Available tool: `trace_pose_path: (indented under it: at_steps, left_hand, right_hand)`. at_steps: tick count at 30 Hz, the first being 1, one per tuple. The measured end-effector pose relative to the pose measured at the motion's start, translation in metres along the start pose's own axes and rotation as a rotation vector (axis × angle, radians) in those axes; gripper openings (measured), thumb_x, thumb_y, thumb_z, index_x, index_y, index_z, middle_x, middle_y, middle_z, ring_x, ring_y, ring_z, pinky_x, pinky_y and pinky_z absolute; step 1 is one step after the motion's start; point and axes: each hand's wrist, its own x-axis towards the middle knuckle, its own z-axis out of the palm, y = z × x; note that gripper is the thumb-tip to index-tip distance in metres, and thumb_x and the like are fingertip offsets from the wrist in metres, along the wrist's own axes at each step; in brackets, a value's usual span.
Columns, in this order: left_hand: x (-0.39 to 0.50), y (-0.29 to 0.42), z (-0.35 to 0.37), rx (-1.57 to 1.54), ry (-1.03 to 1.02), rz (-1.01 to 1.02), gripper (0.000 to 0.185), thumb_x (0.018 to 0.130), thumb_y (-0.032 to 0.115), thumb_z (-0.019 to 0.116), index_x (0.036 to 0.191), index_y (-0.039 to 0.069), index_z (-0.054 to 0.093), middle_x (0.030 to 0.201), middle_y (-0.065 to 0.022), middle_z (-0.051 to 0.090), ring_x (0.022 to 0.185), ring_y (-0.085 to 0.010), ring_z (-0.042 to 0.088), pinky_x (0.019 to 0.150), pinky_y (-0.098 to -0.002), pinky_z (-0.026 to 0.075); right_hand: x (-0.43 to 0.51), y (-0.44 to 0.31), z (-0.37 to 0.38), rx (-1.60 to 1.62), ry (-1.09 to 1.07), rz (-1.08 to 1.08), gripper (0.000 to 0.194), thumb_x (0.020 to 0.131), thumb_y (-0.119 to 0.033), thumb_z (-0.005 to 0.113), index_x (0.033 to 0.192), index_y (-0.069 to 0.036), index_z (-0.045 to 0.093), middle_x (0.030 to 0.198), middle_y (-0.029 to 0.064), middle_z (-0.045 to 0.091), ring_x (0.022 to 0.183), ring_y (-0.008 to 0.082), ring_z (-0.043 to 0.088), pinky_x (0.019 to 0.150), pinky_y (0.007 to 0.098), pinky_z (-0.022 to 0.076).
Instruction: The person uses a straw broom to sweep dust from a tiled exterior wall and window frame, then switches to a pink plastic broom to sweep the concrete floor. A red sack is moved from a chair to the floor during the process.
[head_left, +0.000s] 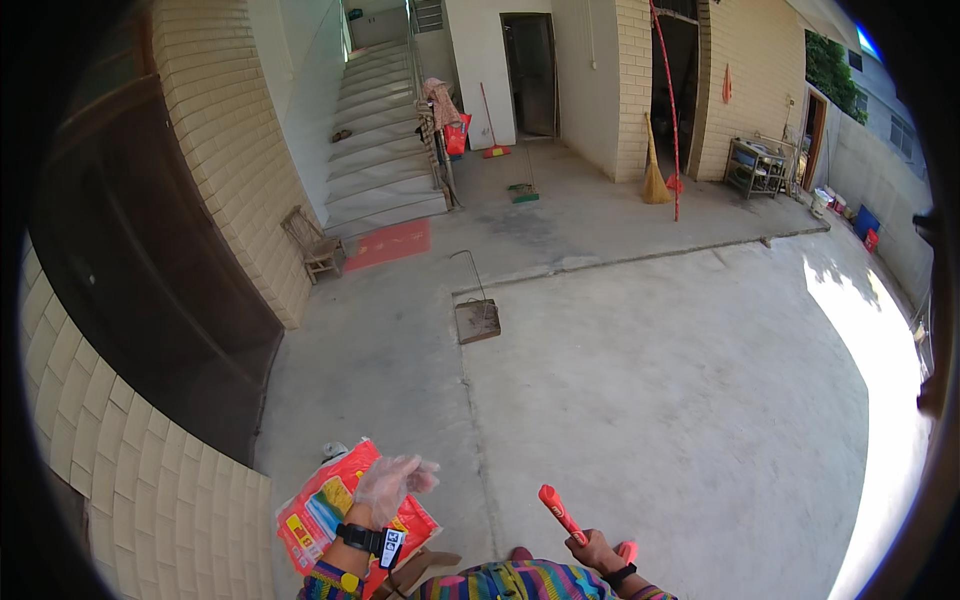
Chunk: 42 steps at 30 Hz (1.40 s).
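Observation:
My left hand (396, 484), in a thin clear plastic glove, is held above a large red printed plastic bag (322, 499). I see nothing between its fingers. A black strap with a small device (375, 543) is around that wrist. Part of a brown wooden piece (431, 566) shows beside the bag, low in the view. My bare right hand (596, 553) grips a red rolled or tube-shaped thing (561, 514) with writing on it. A red end (627, 552) shows on the other side of this hand; whether it is the same thing I cannot tell.
A metal dustpan (478, 321) with a long wire handle stands on the concrete floor ahead. Farther off are a small wooden chair (319, 244), a red mat (390, 244) before the stairs (382, 150), a green dustpan (523, 193), a straw broom (655, 180) and a red pole (671, 112).

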Motion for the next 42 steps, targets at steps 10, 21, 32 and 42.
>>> trace_pose_path:
  at_steps: [10,21,32,42]
  left_hand:
    - [-0.041,0.026,0.023,0.293,0.045,0.07,0.037,0.1,0.028,0.049,0.101,-0.001,0.071,0.086,-0.0106,0.071,0.084,-0.0202,0.065,0.083,-0.03,0.049]
    - [-0.052,0.017,0.012,0.2,0.199,0.151,0.027,0.093,0.023,0.063,0.097,-0.001,0.072,0.081,-0.0065,0.07,0.077,-0.0111,0.064,0.077,-0.0244,0.05]
    - [-0.084,0.014,0.018,0.197,0.09,-0.015,0.03,0.097,0.023,0.056,0.102,-0.002,0.072,0.086,-0.0092,0.072,0.082,-0.0128,0.067,0.081,-0.0249,0.051]
    - [-0.092,0.006,0.0,0.31,0.106,-0.077,0.031,0.097,0.025,0.058,0.099,-0.003,0.071,0.086,-0.0097,0.073,0.08,-0.0128,0.066,0.079,-0.0255,0.051]
  right_hand:
    - [0.021,-0.019,-0.009,0.031,0.013,-0.219,0.036,0.086,-0.032,0.065,0.077,0.003,0.061,0.063,0.0147,0.058,0.061,0.0195,0.053,0.062,0.0392,0.0464]
    - [0.026,-0.039,-0.024,0.044,-0.017,-0.24,0.038,0.086,-0.031,0.065,0.069,0.001,0.053,0.058,0.0109,0.052,0.058,0.0168,0.047,0.058,0.0391,0.0439]
    - [0.037,-0.043,-0.029,-0.018,-0.104,-0.118,0.037,0.085,-0.035,0.066,0.073,0.0,0.062,0.062,0.014,0.06,0.061,0.0218,0.058,0.065,0.04,0.0485]
    - [0.054,-0.088,-0.039,-0.105,-0.18,-0.278,0.037,0.085,-0.032,0.065,0.074,0.003,0.059,0.062,0.0197,0.057,0.058,0.0251,0.054,0.061,0.0408,0.0472]
